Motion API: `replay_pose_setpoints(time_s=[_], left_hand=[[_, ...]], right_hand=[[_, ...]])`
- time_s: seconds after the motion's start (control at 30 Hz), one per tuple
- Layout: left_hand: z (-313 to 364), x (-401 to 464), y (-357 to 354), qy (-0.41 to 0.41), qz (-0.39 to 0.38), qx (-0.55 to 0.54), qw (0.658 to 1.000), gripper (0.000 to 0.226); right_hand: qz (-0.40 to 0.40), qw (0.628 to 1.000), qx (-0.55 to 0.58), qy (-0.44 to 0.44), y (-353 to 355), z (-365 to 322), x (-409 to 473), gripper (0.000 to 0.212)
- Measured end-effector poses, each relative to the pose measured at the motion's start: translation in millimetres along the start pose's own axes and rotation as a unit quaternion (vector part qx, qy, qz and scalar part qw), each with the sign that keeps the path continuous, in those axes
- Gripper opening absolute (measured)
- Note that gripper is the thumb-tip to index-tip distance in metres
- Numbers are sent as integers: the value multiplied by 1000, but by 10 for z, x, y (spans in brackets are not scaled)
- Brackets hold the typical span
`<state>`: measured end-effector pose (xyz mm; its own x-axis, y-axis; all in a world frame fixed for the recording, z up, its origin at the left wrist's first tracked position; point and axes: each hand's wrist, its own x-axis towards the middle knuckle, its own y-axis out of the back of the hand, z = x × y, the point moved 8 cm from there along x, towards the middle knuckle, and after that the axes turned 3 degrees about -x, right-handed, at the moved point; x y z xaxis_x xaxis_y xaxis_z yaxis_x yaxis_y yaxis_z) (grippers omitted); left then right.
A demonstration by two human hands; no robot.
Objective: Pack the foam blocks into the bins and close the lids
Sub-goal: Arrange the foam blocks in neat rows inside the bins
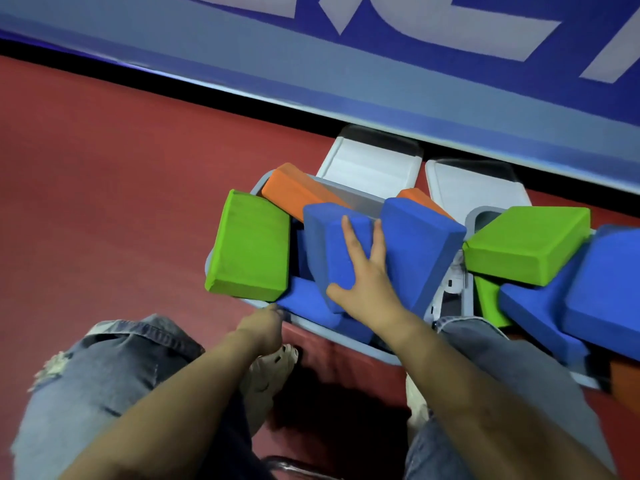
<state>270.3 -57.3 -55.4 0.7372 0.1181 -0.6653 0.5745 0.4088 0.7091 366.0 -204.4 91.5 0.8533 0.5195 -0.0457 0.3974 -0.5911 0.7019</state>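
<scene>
Fingers of the right hand spread straight and press flat on a tilted blue rectangular foam block heaped in the pale grey plastic bin on the red floor. At 7 o'clock from that block, the left hand curls its fingers on the bin's near rim. A green foam block leans at 9 o'clock. At 3 o'clock, a second bin overflows; both hinged lids stand open.

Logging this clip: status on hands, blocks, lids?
Right hand flat on blue block. Left hand grips left bin rim. Blocks heaped above rims; both lids open.
</scene>
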Motion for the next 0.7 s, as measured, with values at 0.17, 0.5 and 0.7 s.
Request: replay_pose_setpoints(time_s=[0.17, 0.5, 0.7], left_hand=[[-91, 102, 48, 31, 29, -7, 999, 66], [76, -93, -75, 63, -130, 18, 989, 50], [216, -360, -93, 69, -246, -113, 960, 24]], right_hand=[[-5, 997, 35, -61, 246, 204, -13, 105], [-64, 995, -73, -38, 173, 151, -112, 114], [-51, 994, -96, -8, 162, -7, -184, 107]])
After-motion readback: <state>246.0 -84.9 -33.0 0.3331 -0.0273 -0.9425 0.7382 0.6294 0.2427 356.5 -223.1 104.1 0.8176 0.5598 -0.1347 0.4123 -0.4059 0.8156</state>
